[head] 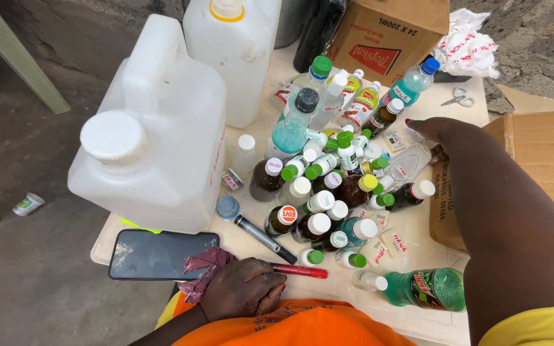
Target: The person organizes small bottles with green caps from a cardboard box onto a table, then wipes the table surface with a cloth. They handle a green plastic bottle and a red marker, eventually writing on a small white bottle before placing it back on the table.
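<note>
My left hand (242,289) rests at the table's near edge, fingers curled around a red marker (299,271) and touching a crumpled maroon cloth (203,268). My right hand (434,131) reaches far across the table, fingers down on a clear flat bottle (406,164) lying at the right side of a crowd of small bottles (328,186). Those bottles have white or green caps and dark, teal or clear contents. Whether the right hand grips the clear bottle is hard to tell.
Two large white jerrycans (155,141) stand at the left and back. A black phone (161,254) and a black marker (265,239) lie near the front. A green soda bottle (428,288) lies front right. Cardboard boxes (386,35), scissors (460,98) and a torn carton (546,154) sit behind and right.
</note>
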